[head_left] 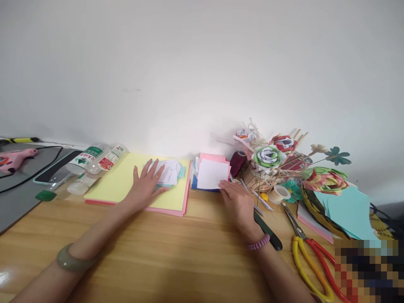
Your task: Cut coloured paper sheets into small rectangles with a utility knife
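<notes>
My left hand rests with its fingers spread on a small pile of white and light-blue paper pieces. Beneath that pile lies a stack of large yellow paper, with pink and red sheets showing along its edges. To the right, my right hand touches the lower right corner of a white square paper. Its fingers lie stretched out close together, with the thumb hidden. Pink and blue paper shows around the white square.
Plastic bottles, a phone and a pink glue gun are on the left. Paper flowers, a tape roll, a dark-handled knife, scissors and light-blue paper sit right. A white wall stands behind.
</notes>
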`<state>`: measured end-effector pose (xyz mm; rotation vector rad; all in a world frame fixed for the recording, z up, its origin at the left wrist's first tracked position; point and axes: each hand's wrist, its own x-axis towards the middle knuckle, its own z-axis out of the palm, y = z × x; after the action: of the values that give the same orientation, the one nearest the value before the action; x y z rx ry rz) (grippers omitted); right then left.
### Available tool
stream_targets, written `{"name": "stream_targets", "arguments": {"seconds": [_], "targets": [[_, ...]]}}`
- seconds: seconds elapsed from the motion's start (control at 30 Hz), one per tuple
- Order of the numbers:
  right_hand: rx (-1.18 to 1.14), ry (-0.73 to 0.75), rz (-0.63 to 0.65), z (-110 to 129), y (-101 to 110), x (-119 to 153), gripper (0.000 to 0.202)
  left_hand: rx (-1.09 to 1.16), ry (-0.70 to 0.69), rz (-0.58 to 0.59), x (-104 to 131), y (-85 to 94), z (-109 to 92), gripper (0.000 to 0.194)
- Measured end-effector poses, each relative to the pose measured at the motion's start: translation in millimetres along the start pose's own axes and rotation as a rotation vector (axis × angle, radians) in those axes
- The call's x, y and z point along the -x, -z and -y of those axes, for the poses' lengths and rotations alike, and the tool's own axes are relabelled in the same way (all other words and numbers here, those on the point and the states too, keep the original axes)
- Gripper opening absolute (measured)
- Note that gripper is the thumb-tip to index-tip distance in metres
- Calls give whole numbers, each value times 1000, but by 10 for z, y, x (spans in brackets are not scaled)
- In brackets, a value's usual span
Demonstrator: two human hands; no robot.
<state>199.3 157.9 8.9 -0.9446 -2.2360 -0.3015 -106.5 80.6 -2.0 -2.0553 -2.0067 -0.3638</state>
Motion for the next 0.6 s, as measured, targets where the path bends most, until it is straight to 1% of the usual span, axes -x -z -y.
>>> {"name": "stream_targets", "arguments": {"seconds": [0.07,0.13,0.2,0.3,0.33,0.37,0.4,0.43,0.47,0.53,0.6], "targets": [[-16,-1,-33,31,16,-30,17,51,-64,-90,14,72,-131,55],[-25,20,-62,68,79,-56,19,114,-200,-136,18,169,-309,52],[-34,65,-79,118,202,-35,22,148,-344,-205,30,275,-519,49],[-70,164,-47,246,471,148,27,239,-479,-315,127,395,-830,49],[-89,195,-21,305,566,247,28,280,-525,-336,189,409,-918,43],[-110,221,8,371,655,358,28,323,-576,-345,265,407,-994,33],[-131,236,41,441,735,478,26,366,-622,-340,352,392,-1059,24],[-153,241,71,512,802,601,23,406,-660,-317,447,367,-1112,18],[-174,236,97,581,857,724,20,443,-681,-279,545,339,-1156,19],[-216,200,135,709,933,958,15,510,-669,-168,732,299,-1224,23],[-258,139,151,817,988,1158,14,575,-615,-57,890,318,-1278,24]]}}
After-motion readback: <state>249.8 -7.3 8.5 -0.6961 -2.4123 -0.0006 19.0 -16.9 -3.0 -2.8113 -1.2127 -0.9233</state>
